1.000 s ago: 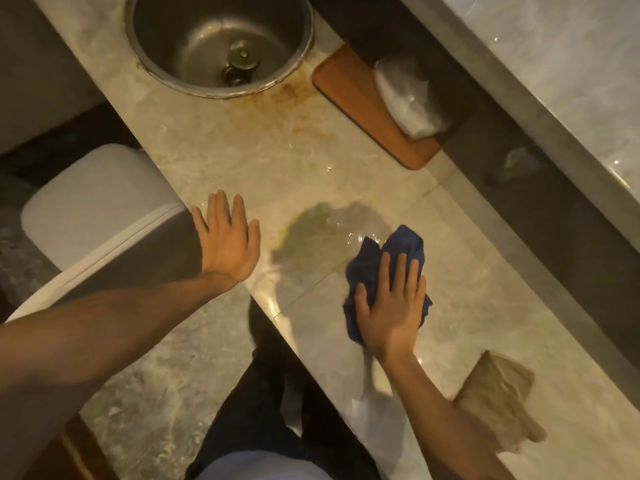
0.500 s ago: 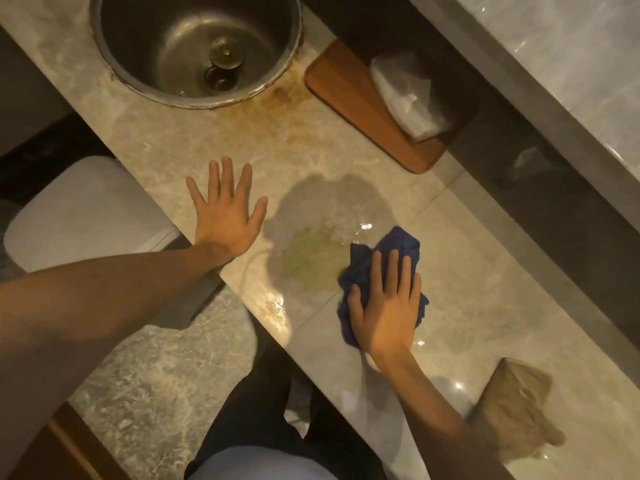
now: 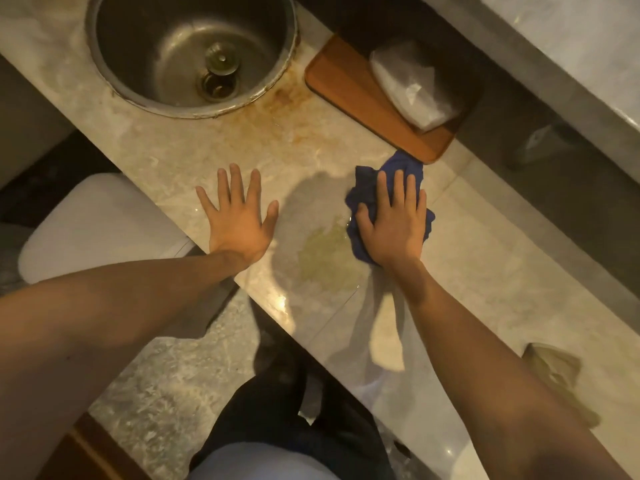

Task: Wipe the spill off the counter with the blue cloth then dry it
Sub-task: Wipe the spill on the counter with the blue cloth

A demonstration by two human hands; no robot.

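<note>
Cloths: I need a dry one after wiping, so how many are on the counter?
2. The blue cloth is pressed under the right hand beside the spill; a tan cloth lies farther right, perhaps partly hidden.

Right hand (image 3: 393,226) presses blue cloth (image 3: 398,168) beside spill (image 3: 325,254) on counter (image 3: 485,289).

No legible txt, labels or nos. anywhere

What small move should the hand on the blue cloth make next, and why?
Probably slide the right hand, pressing the blue cloth, leftward and toward the near edge of the counter, across the yellowish spill. That patch lies uncovered just beside the cloth, so it is not yet wiped.
</note>
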